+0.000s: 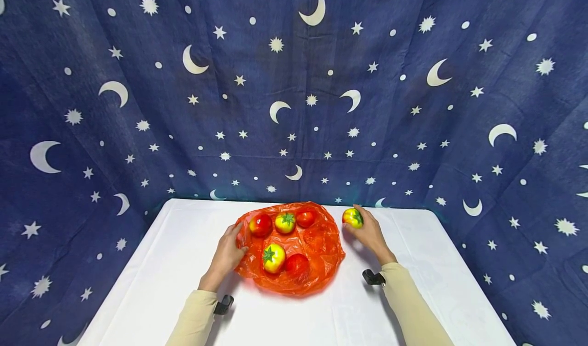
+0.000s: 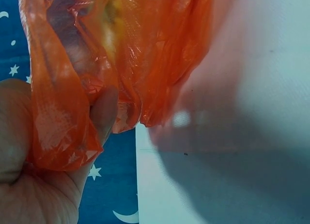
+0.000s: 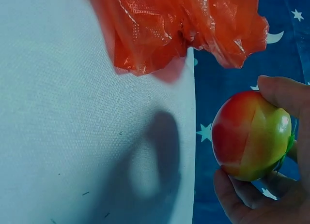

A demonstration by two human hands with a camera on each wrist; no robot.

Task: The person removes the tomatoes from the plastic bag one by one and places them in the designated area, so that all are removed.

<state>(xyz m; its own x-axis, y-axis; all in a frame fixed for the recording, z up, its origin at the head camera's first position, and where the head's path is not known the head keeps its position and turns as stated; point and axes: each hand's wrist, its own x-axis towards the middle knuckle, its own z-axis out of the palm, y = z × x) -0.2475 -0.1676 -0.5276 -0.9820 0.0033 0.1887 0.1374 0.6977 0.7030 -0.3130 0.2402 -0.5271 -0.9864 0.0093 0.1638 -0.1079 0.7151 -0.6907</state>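
A thin orange-red plastic bag (image 1: 317, 244) lies spread on the table. My left hand (image 1: 228, 252) grips its left edge, and in the left wrist view a fold of the bag film (image 2: 58, 122) sits between thumb and fingers. My right hand (image 1: 371, 235) holds a red-and-yellow tomato (image 3: 249, 137) with a green leafy top, just right of the bag. Several similar tomatoes lie in the bag: a yellow one (image 1: 274, 258) at the front, another yellow one (image 1: 285, 223) at the back, and redder ones beside them. A front red one (image 1: 297, 268) shows through the film.
Under everything is a table with a white cloth (image 1: 151, 285). A dark blue curtain (image 1: 257, 147) printed with moons and stars hangs behind the table's far edge and on both sides. Each wrist wears a black camera band (image 1: 374, 277).
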